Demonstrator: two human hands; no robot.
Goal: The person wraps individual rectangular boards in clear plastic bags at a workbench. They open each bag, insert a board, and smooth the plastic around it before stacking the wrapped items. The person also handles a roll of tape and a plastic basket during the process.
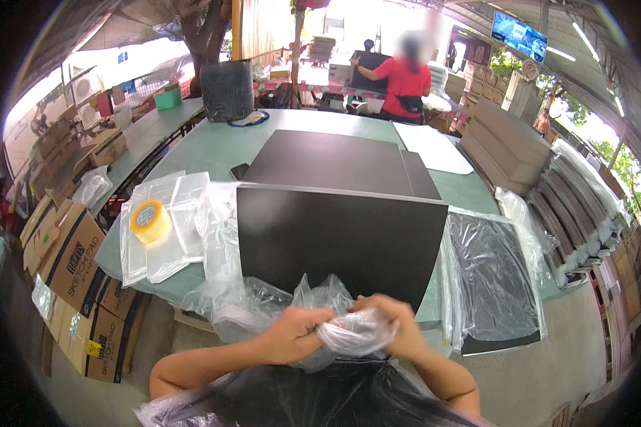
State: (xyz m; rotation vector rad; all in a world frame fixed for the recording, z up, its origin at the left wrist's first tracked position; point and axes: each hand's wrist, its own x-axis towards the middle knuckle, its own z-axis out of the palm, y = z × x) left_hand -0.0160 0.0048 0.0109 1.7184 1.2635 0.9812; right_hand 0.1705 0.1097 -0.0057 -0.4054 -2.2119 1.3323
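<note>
My left hand (298, 333) and my right hand (397, 326) are both closed on the bunched end of a clear plastic bag (357, 334). Below them, close to my body, lies a dark flat piece in clear plastic (285, 398); where it joins the bunched bag I cannot make out. Just beyond my hands a stack of large black boards (342, 242) rests on the green table (320, 122). More loose clear plastic (238, 313) hangs over the table's near edge, left of my hands.
A roll of yellowish tape (150, 222) sits on flat clear bags (167, 249) at left. On the right lies a bagged black board (493, 277), with stacked wrapped boards (573, 206) beyond. Cardboard boxes (78, 263) stand lower left. A person in red (404, 82) works behind the table.
</note>
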